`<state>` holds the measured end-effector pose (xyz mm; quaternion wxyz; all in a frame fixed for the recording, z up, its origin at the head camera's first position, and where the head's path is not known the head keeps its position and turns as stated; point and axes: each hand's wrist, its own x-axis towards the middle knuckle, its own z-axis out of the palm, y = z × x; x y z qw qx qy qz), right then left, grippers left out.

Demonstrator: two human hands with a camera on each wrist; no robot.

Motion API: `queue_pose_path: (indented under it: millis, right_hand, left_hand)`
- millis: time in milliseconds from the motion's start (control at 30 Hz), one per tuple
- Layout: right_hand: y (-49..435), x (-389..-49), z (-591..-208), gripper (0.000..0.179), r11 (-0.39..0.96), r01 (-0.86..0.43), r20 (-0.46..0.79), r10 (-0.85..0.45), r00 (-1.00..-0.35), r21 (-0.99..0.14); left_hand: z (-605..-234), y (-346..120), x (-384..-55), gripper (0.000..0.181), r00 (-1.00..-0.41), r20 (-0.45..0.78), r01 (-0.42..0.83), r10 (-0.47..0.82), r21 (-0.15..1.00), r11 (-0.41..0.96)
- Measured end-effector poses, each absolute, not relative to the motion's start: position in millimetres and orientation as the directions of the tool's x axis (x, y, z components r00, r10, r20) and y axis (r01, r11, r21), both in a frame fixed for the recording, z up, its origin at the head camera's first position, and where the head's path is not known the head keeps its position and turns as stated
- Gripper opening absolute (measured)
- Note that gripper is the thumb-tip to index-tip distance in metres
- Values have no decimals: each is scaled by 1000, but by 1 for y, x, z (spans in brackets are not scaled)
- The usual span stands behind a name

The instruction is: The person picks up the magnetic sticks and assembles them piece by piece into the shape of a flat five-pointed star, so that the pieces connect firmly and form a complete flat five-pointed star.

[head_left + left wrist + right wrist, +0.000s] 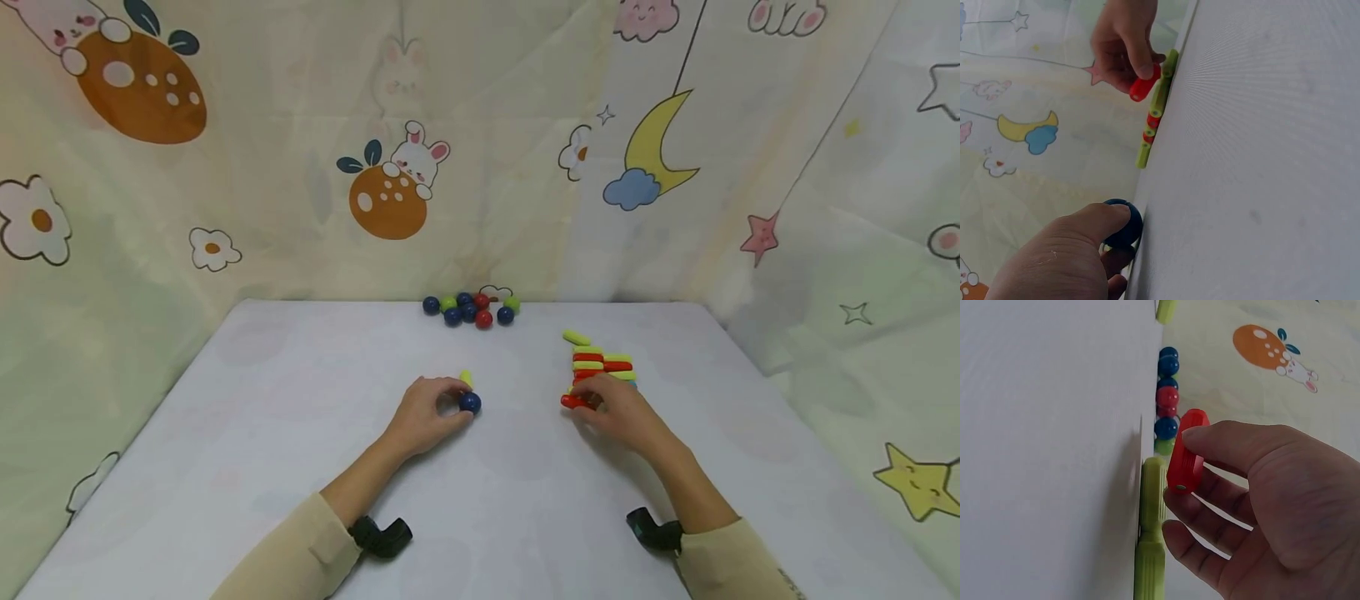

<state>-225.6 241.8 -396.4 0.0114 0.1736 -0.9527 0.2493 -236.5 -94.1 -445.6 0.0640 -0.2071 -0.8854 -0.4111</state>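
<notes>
My left hand [426,414] pinches a dark blue ball [470,402] between thumb and fingers, down at the white table. Just behind that ball lies a yellow-green stick [467,377]. In the right wrist view, my right hand [1285,487] holds a short red stick [1186,453] between thumb and fingertips, lifted a little off the surface. Beside and partly under this hand is a group of yellow-green and red sticks [588,357], laid side by side in two columns. The right hand hides part of the group, and a bit of blue shows at its edge.
At the table's back edge sits a cluster of blue, red and green balls [468,312]. A single yellow-green stick [576,337] lies slantwise behind the stick group. The white table [300,500] ends against a printed cloth backdrop [495,167].
</notes>
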Motion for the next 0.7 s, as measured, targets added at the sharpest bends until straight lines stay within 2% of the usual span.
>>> queue_pose_path:
  millis: [700]
  right_hand:
    - [219,-235,-397,26,777,-362,129,-347,-929,-515]
  left_hand:
    - [-448,-93,-234,34,-903,305,428,302,696,576]
